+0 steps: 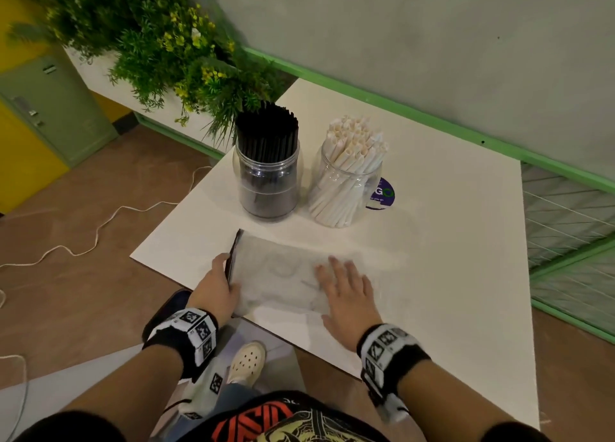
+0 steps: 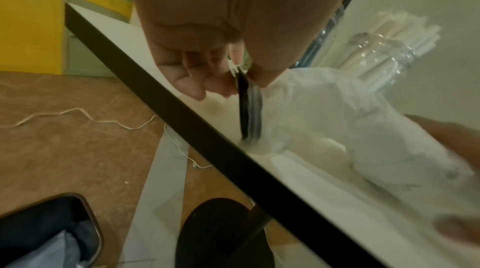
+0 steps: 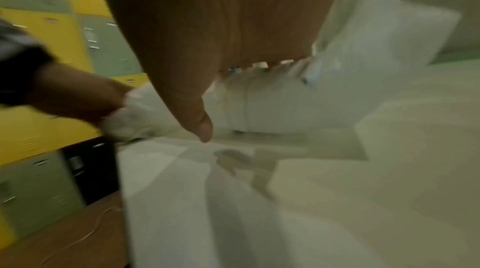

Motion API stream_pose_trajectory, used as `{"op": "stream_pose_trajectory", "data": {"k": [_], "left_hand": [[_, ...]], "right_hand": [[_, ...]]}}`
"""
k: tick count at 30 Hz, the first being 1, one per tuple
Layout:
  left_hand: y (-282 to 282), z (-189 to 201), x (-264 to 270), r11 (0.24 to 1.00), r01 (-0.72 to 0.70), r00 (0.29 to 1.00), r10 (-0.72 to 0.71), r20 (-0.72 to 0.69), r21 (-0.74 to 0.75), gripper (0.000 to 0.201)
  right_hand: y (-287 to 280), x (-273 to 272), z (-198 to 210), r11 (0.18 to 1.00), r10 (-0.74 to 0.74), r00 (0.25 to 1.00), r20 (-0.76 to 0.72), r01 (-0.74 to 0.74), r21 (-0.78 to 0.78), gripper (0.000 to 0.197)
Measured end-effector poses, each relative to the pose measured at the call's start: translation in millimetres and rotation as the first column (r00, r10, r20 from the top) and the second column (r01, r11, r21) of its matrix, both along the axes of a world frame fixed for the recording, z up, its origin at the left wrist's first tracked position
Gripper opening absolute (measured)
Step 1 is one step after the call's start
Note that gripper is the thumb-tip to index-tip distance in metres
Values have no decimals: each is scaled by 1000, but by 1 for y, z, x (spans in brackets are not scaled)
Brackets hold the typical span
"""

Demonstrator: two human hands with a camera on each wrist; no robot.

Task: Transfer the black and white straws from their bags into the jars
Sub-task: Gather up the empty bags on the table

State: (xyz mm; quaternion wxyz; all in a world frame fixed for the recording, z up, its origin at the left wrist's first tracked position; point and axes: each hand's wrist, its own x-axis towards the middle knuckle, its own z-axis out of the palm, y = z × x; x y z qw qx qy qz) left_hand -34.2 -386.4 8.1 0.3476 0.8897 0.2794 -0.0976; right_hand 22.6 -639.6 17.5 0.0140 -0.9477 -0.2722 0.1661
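Two clear jars stand at the middle of the white table (image 1: 449, 242): the left jar (image 1: 266, 182) is packed with black straws (image 1: 266, 132), the right jar (image 1: 346, 189) with white straws (image 1: 352, 145). In front of them a clear plastic bag (image 1: 283, 275) lies flat and crumpled. My left hand (image 1: 229, 275) grips its left edge, pinching a dark strip (image 2: 246, 105) there. My right hand (image 1: 342, 285) lies flat on the bag's right part with straight fingers. In the right wrist view the bag (image 3: 272, 103) is blurred under my palm.
A leafy plant (image 1: 166, 52) overhangs the table's far left corner beside the black-straw jar. A purple sticker (image 1: 382, 194) sits behind the white-straw jar. A white cable (image 1: 100, 228) runs over the brown floor at left. A green rail (image 1: 432, 119) and wall lie behind.
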Motion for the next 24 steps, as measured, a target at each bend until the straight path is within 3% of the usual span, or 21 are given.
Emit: {"op": "stream_pose_trajectory", "data": {"k": [2, 4, 6, 7, 8, 9, 10, 11, 12, 14, 16, 17, 18, 20, 22, 24], "left_hand": [[-1, 6, -8, 965, 153, 988, -149, -32, 215, 74], [-5, 9, -14, 833, 330, 939, -336, -66, 444, 84], [-8, 13, -16, 734, 465, 870, -482, -104, 495, 80], [-9, 11, -15, 734, 514, 844, -526, -108, 444, 73], [-11, 13, -12, 791, 532, 843, -527, -106, 302, 63], [-15, 21, -8, 874, 481, 875, -473, -102, 69, 53], [-21, 31, -3, 917, 335, 930, -359, -81, -218, 45], [-28, 42, 3, 848, 118, 978, -190, -88, -516, 43], [-36, 53, 9, 710, -20, 991, -80, -109, -704, 49], [-50, 72, 19, 488, -51, 997, -20, -70, -871, 63], [-61, 81, 27, 346, -6, 998, 54, 13, -938, 60], [-64, 84, 29, 320, 8, 992, 118, 48, -947, 56], [-66, 87, 32, 324, 15, 979, 188, 80, -946, 52], [-68, 89, 37, 437, -23, 941, 314, 129, -899, 42], [-69, 90, 40, 607, -42, 914, 343, 214, -793, 25], [-75, 93, 39, 692, -12, 935, 263, 237, -721, 19]], "right_hand": [[0, 19, -15, 983, -185, 971, -150, 182, -35, 68], [-3, 29, -27, 966, -250, 949, -191, 258, 16, 57], [-1, 36, -27, 930, -256, 935, -244, 308, 203, 53], [3, 37, -21, 851, -263, 904, -338, 382, 359, 50], [9, 37, -10, 687, -260, 842, -473, 505, 522, 46], [16, 35, 5, 480, -204, 748, -632, 639, 602, 42], [22, 32, 21, 299, -79, 637, -767, 749, 592, 38], [28, 29, 37, 201, 53, 547, -836, 814, 545, 36], [33, 26, 50, 164, 152, 497, -855, 840, 517, 35], [42, 21, 67, 173, 193, 520, -832, 817, 550, 41], [45, 20, 73, 213, 49, 686, -726, 702, 679, 43], [42, 20, 74, 262, -56, 801, -597, 588, 765, 41], [37, 19, 76, 322, -132, 894, -428, 447, 835, 40], [25, 14, 82, 436, -202, 976, -84, 166, 884, 51], [18, 3, 91, 597, -127, 971, 203, -89, 797, 67], [17, -5, 92, 772, 83, 915, 396, -310, 554, 87]]}}
